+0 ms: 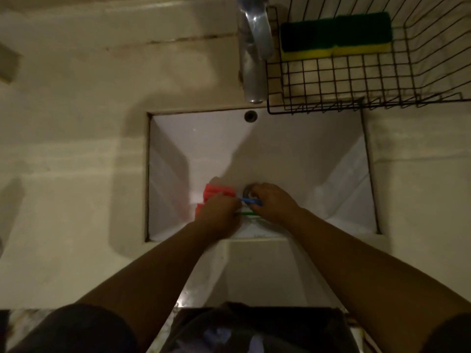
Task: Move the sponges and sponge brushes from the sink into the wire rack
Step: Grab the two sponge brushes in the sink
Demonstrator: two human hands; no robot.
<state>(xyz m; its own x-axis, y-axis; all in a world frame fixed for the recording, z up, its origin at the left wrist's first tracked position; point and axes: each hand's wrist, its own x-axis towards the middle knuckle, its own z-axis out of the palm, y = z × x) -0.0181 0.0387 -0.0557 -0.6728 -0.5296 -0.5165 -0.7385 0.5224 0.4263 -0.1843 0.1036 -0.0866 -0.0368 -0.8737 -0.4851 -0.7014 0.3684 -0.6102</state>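
Both my hands are down in the white sink (280,149), near its front wall. My left hand (219,212) is closed over red sponge heads (218,191) that stick out past my fingers. A blue handle (248,200) and a green handle (246,213) run between my two hands. My right hand (272,202) is closed around the right ends of these handles, beside the drain (248,189). Two green-and-yellow sponges (336,35) lie side by side at the back of the black wire rack (318,98), to the sink's upper right.
A chrome tap (253,47) stands behind the sink, just left of the rack. An overflow hole (250,115) sits in the sink's back wall. Pale countertop (76,149) surrounds the sink on both sides.
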